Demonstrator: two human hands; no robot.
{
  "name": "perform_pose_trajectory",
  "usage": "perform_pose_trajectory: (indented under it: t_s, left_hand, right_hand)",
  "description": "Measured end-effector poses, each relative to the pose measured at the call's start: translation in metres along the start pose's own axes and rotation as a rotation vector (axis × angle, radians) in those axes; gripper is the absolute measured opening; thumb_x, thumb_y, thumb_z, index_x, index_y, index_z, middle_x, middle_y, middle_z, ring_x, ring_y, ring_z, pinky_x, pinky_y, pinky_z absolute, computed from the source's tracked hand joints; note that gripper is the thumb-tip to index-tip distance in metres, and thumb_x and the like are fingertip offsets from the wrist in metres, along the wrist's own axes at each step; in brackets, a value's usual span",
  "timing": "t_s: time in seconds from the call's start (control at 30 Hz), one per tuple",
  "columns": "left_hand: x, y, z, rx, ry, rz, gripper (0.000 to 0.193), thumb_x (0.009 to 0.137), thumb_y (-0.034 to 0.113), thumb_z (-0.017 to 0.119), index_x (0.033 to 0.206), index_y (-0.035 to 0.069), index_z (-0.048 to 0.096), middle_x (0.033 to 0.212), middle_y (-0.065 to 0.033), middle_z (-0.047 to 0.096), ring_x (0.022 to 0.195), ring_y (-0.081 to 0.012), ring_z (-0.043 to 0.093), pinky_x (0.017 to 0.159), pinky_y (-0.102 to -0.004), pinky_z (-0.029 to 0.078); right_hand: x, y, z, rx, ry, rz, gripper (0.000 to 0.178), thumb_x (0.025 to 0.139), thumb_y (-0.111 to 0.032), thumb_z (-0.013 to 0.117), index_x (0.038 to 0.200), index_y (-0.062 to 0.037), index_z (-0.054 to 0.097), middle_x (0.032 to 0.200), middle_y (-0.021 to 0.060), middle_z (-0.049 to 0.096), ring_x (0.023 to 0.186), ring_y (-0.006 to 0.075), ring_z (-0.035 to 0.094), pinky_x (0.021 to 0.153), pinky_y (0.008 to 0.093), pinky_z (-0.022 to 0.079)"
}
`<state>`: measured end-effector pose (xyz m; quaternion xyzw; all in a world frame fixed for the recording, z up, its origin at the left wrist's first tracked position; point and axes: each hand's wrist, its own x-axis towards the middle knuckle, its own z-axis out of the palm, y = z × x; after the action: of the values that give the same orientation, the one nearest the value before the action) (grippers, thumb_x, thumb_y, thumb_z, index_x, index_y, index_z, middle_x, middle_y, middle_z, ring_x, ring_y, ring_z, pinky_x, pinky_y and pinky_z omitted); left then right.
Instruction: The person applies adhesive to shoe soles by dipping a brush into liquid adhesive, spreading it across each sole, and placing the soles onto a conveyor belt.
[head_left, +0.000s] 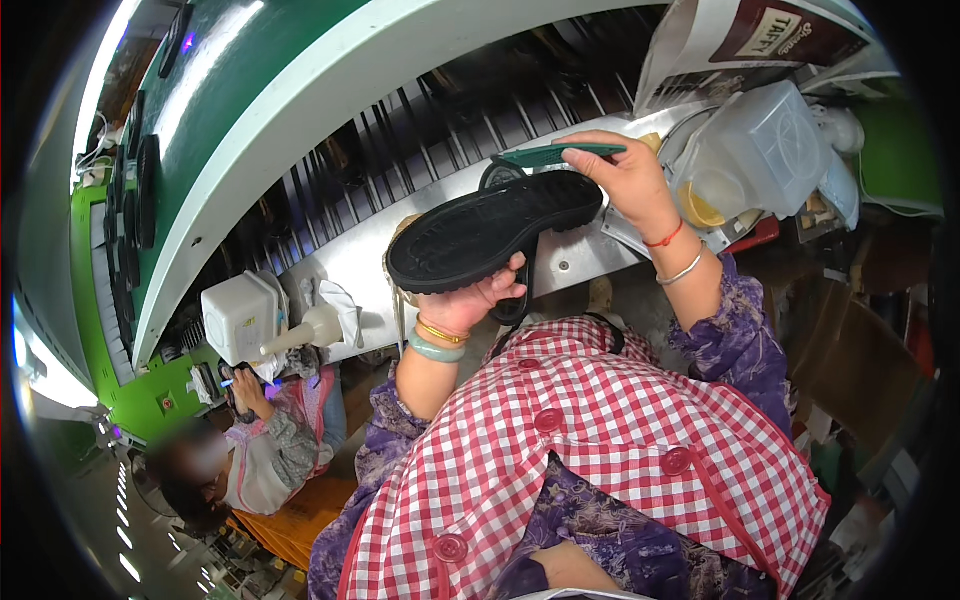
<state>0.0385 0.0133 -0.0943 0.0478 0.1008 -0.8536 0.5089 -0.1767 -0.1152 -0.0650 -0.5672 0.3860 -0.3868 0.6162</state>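
Left hand (462,302) curled under black shoe sole (490,232), supporting its near edge. Sole's long axis: left to right, right end slightly farther out. Right hand (632,182), beside that end, pinches thin green strip (560,155) along far edge; strip's kind unclear edge-on.

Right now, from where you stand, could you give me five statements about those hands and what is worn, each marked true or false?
1. The bare left hand holds a black, foot-shaped sole. True.
2. The bare right hand is empty. False: it pinches a thin, dark-green flat strip.
3. A red cord bracelet circles the right wrist. True.
4. The smooth, pale-green bangle is on the right wrist. False: it is on the left wrist.
5. A red-and-white checked cloth apron has round red buttons. True.
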Motion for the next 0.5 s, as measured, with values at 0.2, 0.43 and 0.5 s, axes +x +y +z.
perform_pose_trajectory:
  t_s: [0.2,0.43,0.5]
  left_hand:
    - [0.003,0.011,-0.006,0.066,0.072,0.003,0.071,0.085,0.053,0.043,0.130,-0.002,0.042,0.108,-0.0336,0.048,0.081,-0.0365,0.055,0.086,-0.0592,0.044]
    - [-0.003,0.016,-0.019,0.172,0.056,0.040,0.076,0.080,0.055,0.051,0.131,0.000,0.042,0.107,-0.0289,0.050,0.081,-0.0312,0.054,0.084,-0.0540,0.046]
    - [-0.004,0.016,-0.019,0.172,0.064,0.045,0.077,0.079,0.055,0.053,0.131,0.000,0.041,0.107,-0.0285,0.050,0.081,-0.0309,0.054,0.084,-0.0537,0.047]
  right_hand:
    - [-0.006,0.009,0.004,0.025,-0.118,0.064,0.019,0.085,-0.008,0.062,0.102,0.0021,0.065,0.090,0.0030,0.065,0.081,0.0086,0.057,0.075,0.0213,0.046]
    - [0.000,0.025,-0.032,-0.007,0.043,0.052,0.019,0.085,-0.010,0.063,0.100,0.0012,0.066,0.089,0.0015,0.065,0.080,0.0077,0.056,0.073,0.0204,0.044]
    - [-0.006,0.030,-0.032,0.027,-0.009,0.120,0.020,0.085,-0.012,0.063,0.100,0.0013,0.066,0.087,0.0011,0.065,0.079,0.0074,0.055,0.072,0.0203,0.044]
